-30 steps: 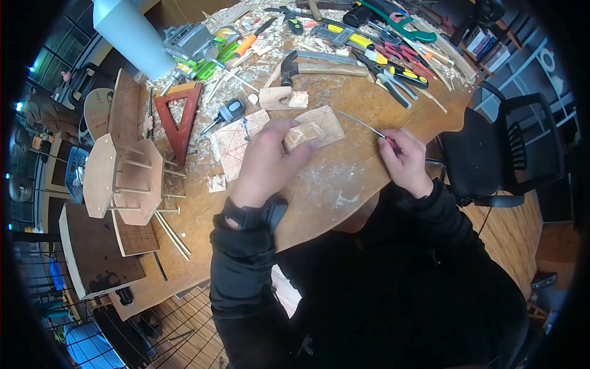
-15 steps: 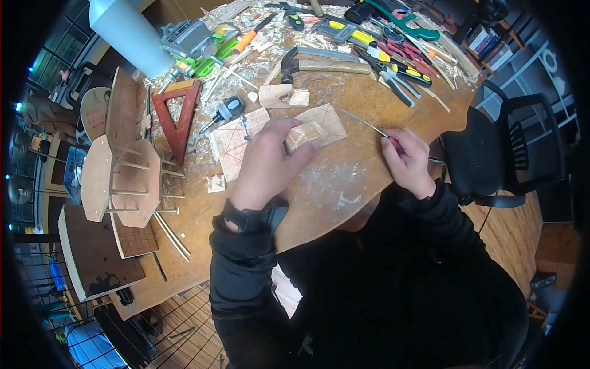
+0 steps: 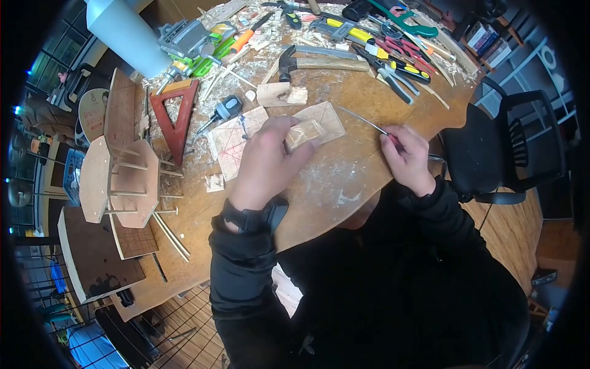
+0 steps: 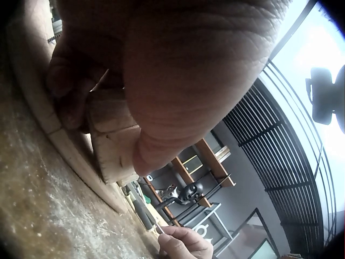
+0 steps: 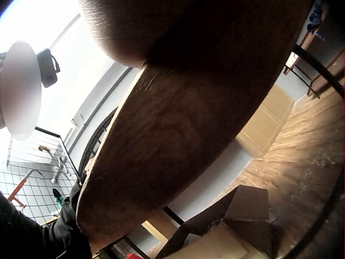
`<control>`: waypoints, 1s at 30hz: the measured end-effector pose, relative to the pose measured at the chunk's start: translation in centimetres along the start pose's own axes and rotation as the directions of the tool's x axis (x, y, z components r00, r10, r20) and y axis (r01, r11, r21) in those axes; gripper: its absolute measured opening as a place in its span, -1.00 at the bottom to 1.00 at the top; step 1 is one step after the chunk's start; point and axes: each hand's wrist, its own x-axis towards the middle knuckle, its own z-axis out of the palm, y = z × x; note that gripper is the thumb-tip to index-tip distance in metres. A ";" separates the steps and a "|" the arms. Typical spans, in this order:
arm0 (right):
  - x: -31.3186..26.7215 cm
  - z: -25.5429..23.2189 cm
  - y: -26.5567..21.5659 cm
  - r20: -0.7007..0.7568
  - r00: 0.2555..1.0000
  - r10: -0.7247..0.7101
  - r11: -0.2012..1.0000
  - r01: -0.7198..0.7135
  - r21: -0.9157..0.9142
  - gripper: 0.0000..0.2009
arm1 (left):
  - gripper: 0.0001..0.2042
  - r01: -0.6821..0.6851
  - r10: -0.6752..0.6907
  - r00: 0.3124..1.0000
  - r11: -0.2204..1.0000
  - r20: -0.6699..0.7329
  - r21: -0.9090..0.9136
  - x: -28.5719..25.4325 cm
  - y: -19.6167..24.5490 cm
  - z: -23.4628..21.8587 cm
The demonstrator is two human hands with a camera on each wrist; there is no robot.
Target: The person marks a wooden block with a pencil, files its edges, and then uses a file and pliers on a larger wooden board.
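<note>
In the head view my left hand (image 3: pixel 263 163) grips a small pale wooden block (image 3: pixel 303 134) between thumb and fingers. The block sits over a thin flat wooden board (image 3: pixel 333 123) on the table. The left wrist view shows the thumb against one face of the block (image 4: pixel 114 154), with fingers curled behind it. My right hand (image 3: pixel 407 161), near the table's front edge, holds a slim tool with a long thin metal shaft (image 3: pixel 361 119) and a reddish handle mostly hidden in the fingers. Its tip points toward the board's right corner.
Left of the board lies a wooden piece with red lines (image 3: pixel 231 147), beside a screwdriver-like bit tool (image 3: pixel 227 109) and a red triangle square (image 3: pixel 171 123). Behind are a hammer (image 3: pixel 329 64), pliers (image 3: pixel 396 85) and shavings. An octagonal wooden model (image 3: pixel 98 178) stands left.
The head view has shifted slightly. My left hand keeps its grip on the block, and the right hand with the thin tool has drifted a little to the right.
</note>
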 end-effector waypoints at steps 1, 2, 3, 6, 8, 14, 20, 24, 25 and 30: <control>0.0 0.0 0.0 0.000 1.000 0.008 1.000 -0.008 -0.003 -0.93 | -0.51 -0.002 0.002 1.000 1.000 -0.002 -0.001 0.0 0.0 0.0; 0.0 0.0 -0.1 -0.001 1.000 0.005 1.000 -0.005 -0.006 -0.93 | -0.51 -0.006 0.006 1.000 1.000 -0.001 0.006 0.0 0.1 -0.1; 0.0 0.0 -0.1 -0.001 1.000 0.011 1.000 -0.011 -0.005 -0.93 | -0.51 -0.010 0.010 1.000 1.000 0.000 0.013 0.0 0.1 -0.1; -0.1 0.0 -0.1 0.001 1.000 0.015 1.000 -0.015 -0.012 -0.93 | -0.51 -0.023 0.024 1.000 0.999 -0.007 0.026 -0.1 -0.1 0.0; -0.2 0.0 -0.1 0.002 1.000 0.009 1.000 -0.009 -0.021 -0.93 | -0.51 -0.022 0.022 1.000 0.999 -0.001 0.027 -0.1 -0.1 0.0; -0.1 0.1 -0.2 0.002 1.000 0.010 1.000 -0.010 -0.030 -0.92 | -0.51 -0.056 0.057 0.998 0.997 -0.014 0.053 -0.1 -0.8 0.1; -0.2 0.2 0.0 0.010 0.999 0.032 0.999 -0.032 -0.029 -0.92 | -0.51 -0.067 0.069 0.997 0.996 -0.020 0.060 -0.1 -1.0 0.2; -0.1 0.1 -0.2 0.005 1.000 0.028 0.999 -0.028 -0.018 -0.92 | -0.51 -0.076 0.077 0.997 0.995 -0.026 0.058 -0.1 -0.9 0.2; -0.1 0.1 -0.2 0.001 1.000 0.022 1.000 -0.022 -0.016 -0.92 | -0.51 -0.077 0.078 0.997 0.995 -0.021 0.059 -0.1 -0.8 0.2; -0.2 0.2 0.1 -0.012 1.000 0.012 1.000 -0.012 -0.014 -0.92 | -0.50 -0.076 0.078 0.997 0.995 -0.017 0.058 -0.1 -0.6 0.1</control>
